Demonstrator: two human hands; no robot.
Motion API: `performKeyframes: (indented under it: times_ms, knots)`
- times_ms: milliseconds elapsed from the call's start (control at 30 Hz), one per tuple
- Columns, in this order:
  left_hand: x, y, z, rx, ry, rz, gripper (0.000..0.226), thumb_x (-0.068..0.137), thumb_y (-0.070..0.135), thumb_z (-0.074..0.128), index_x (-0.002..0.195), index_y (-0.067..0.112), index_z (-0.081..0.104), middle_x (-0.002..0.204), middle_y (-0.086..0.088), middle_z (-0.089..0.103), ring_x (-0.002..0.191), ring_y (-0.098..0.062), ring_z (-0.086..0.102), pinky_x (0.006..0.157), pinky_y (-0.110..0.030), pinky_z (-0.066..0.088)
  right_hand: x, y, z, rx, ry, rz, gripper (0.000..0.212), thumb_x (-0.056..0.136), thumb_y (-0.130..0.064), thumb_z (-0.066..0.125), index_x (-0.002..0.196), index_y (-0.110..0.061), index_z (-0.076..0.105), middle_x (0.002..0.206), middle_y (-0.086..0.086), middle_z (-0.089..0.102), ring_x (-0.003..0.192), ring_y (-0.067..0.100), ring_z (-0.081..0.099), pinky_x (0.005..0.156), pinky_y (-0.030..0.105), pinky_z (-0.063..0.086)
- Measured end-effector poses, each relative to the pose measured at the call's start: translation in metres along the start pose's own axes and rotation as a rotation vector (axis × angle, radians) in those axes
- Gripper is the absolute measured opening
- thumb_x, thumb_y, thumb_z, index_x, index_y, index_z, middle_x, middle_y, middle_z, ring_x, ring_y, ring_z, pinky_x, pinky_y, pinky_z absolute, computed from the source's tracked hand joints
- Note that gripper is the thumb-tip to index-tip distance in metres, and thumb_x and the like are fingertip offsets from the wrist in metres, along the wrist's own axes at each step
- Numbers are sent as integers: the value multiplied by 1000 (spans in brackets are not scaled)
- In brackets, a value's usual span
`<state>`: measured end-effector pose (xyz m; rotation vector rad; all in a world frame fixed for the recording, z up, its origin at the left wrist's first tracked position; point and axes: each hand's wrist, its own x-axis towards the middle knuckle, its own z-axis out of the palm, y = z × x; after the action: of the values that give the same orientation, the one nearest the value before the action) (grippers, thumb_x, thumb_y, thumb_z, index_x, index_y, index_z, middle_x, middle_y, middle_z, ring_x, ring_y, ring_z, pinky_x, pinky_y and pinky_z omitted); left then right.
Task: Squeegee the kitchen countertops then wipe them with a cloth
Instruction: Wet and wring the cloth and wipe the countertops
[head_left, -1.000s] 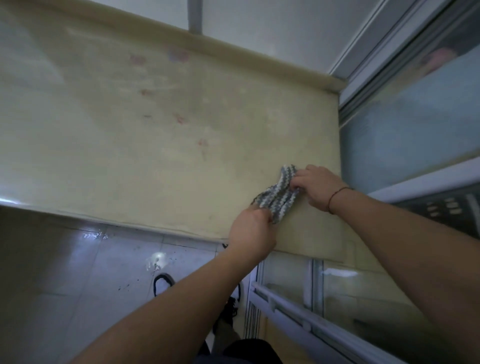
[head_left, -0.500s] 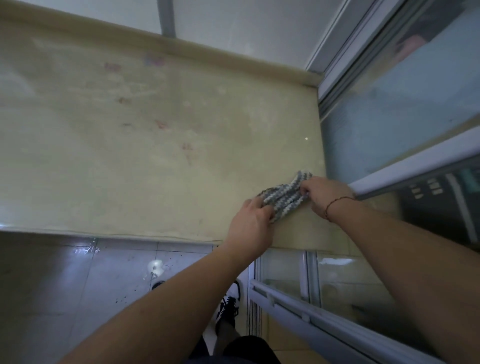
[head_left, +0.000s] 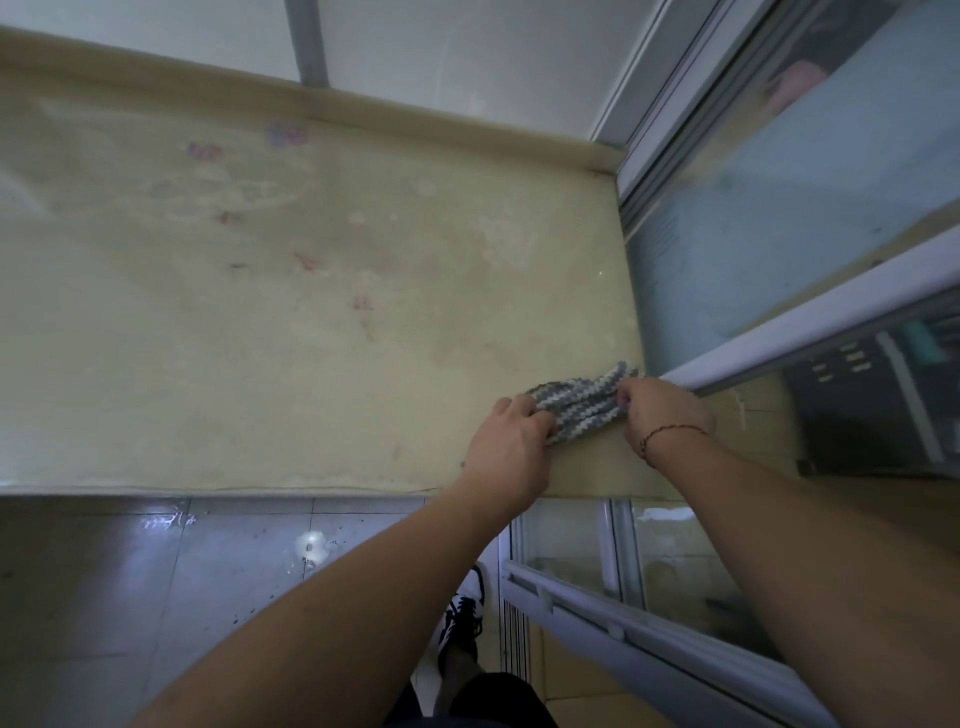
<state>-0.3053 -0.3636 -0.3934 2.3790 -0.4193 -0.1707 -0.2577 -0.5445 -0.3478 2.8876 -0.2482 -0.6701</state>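
We grip a bunched grey-and-white striped cloth (head_left: 579, 405) with both hands at the near right corner of a pale yellow countertop (head_left: 291, 332). Our left hand (head_left: 511, 452) closes its curled fingers over the cloth's near-left end, knuckles up, the thumb side hidden beneath the palm. Our right hand (head_left: 662, 415) pinches the cloth's far-right end, fingers folded tightly around the fabric. A thin red string bracelet (head_left: 670, 434) circles that wrist. Between the two grips the cloth is gathered into a thick rope-like wad, and it lies against the countertop surface.

Just beyond the right grip, the tip of the cloth reaches the base of a white-framed glass panel (head_left: 779, 249) that bounds the counter on that side. Left of and beyond both grips, the counter runs wide and bare of objects, marked with faint reddish stains (head_left: 361, 304) and cloudy dried smears. A raised lip (head_left: 415, 117) edges the far side of the counter, well away from the hands, with a pale wall above it.

Below the left grip, past the counter's front edge, we see glossy dark floor tiles (head_left: 156, 582) carrying bright reflections. Below the right grip stands a glass-fronted cabinet face (head_left: 623, 556) with a white rail. A black-and-white shoe (head_left: 462, 618) shows on the floor between our forearms.
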Motion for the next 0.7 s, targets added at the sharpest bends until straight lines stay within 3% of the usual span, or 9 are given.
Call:
performKeyframes:
  times_ms: [100,267,467,700]
  knots:
    - [5,3,4,28,0,13,23,73,-4,62,92,5,69,93,-15,60,83,-33,50,69,-39,47,-9,-4,11,17,26,174,35,90,-3,39,109,-23,61,118,8,63,105,28,61,77,29,44]
    - [10,8,7,51,-5,9,27,74,-1,60,98,8,68,100,-12,58,90,-33,48,74,-37,43,-29,-8,24,123,5,392,29,93,-11,41,108,-22,63,115,7,65,103,27,63,74,28,41]
    - [14,5,8,54,-56,40,34,69,-4,55,99,8,66,100,-14,57,92,-33,47,75,-37,43,-51,-12,34,298,8,525,29,93,-27,46,116,-21,63,123,7,63,108,27,62,76,29,38]
    - [12,0,9,16,11,39,23,74,8,56,93,7,68,91,-14,61,82,-35,54,69,-37,45,-71,-37,37,385,-9,539,32,90,-26,48,116,-14,62,118,9,65,102,29,64,70,29,40]
